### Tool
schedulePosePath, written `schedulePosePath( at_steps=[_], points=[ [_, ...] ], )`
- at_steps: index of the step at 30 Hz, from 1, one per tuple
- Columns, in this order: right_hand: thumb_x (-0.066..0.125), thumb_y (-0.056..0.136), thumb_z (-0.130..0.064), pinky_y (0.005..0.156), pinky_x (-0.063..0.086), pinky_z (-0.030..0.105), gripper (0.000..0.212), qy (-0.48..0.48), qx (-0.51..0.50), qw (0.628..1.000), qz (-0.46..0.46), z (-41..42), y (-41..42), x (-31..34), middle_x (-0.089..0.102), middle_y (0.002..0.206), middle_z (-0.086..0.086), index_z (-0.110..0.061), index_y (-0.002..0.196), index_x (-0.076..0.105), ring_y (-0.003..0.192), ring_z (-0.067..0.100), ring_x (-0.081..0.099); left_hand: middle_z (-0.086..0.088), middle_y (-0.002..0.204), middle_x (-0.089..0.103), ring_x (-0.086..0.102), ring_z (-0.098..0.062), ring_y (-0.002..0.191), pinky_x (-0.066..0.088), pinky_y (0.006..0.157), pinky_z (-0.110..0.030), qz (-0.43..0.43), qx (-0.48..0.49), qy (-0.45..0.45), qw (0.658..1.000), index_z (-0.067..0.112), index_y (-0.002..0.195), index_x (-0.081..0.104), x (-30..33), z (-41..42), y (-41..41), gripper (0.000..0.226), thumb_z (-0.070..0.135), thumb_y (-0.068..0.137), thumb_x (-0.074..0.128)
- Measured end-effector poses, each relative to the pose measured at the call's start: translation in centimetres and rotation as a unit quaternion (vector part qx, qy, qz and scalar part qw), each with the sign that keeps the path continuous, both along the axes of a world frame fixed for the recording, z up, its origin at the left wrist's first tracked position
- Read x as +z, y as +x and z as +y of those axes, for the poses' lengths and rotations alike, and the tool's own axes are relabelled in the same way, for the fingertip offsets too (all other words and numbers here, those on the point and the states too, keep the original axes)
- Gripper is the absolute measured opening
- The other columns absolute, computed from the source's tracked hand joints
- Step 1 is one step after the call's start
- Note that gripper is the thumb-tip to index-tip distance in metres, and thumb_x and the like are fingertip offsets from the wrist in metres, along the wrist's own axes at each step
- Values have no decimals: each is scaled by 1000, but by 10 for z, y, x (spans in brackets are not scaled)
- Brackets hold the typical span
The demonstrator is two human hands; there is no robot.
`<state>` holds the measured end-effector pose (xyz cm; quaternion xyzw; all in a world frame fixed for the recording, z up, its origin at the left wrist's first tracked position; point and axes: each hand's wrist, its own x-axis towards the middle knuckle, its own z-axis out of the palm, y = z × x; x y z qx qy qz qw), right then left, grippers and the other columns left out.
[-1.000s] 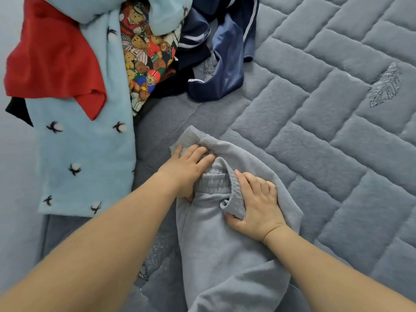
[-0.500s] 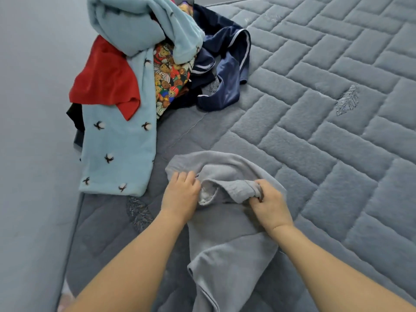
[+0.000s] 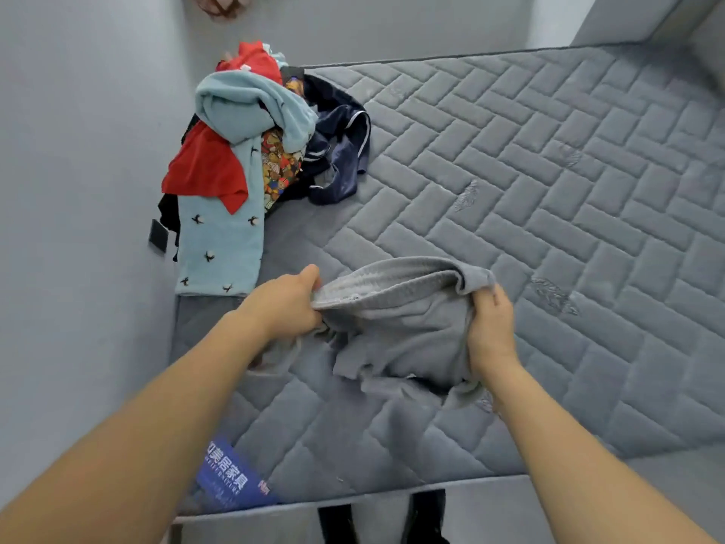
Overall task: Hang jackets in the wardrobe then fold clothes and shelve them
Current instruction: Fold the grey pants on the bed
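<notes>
At centre frame, a person's left hand [image 3: 290, 304] and right hand [image 3: 490, 327] each grip an end of the waistband of grey sweatpants [image 3: 396, 327], lifted over the quilted mattress [image 3: 549, 190]; pulling the band taut and level before laying it flat should give a clean fold, clear of the unfolded clothes pile [image 3: 251, 151] at upper left

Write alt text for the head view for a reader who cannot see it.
Two bare hands, left hand and right hand, grip the waistband ends of grey sweatpants and hold them over a grey quilted mattress. A pile of unfolded clothes lies at the mattress's far left corner, against the wall.
</notes>
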<state>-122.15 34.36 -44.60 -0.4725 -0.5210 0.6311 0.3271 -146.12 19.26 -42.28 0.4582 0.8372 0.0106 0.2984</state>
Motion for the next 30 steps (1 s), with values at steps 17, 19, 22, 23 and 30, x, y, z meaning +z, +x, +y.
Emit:
schedulePosePath(
  at_steps=[17, 19, 22, 23, 30],
  points=[
    [54, 91, -30, 81, 49, 39, 33, 73, 41, 927, -366, 255, 25, -53, 61, 115, 11, -15, 121, 58, 104, 30, 59, -12, 133, 40, 39, -35, 125, 30, 107, -51, 277, -68, -6, 958, 17, 133, 39, -51, 219, 19, 51, 31, 87, 55],
    [52, 92, -28, 106, 39, 43, 54, 125, 77, 886, -440, 262, 13, -104, 45, 144, 15, -11, 142, 42, 129, 35, 46, -11, 138, 36, 33, -34, 131, 22, 112, -55, 214, -11, -24, 976, 18, 134, 38, -120, 218, 29, 47, 29, 89, 48],
    [49, 92, -28, 112, 28, 45, 62, 151, 170, 859, -459, 228, 13, -185, 27, 154, 13, -12, 149, 29, 137, 36, 33, -8, 155, 19, 20, -32, 142, 15, 115, -59, 93, 74, -112, 987, 24, 148, 23, -218, 187, 49, 60, 41, 94, 44],
    [49, 93, -30, 114, 25, 46, 66, 138, 214, 847, -467, 210, 17, -211, 20, 158, 12, -14, 152, 24, 141, 35, 28, -7, 158, 13, 17, -32, 144, 16, 115, -59, 52, 115, -136, 983, 25, 151, 17, -245, 171, 57, 67, 48, 94, 46],
    [48, 94, -46, 119, 4, 53, 75, 19, 246, 798, -549, 128, 45, -325, -10, 164, 0, -30, 156, 7, 149, 25, -5, -16, 143, 35, 32, -38, 131, 32, 102, -48, -54, 431, -101, 895, 11, 138, 38, -342, 137, 67, 73, 62, 88, 53]
  ],
)
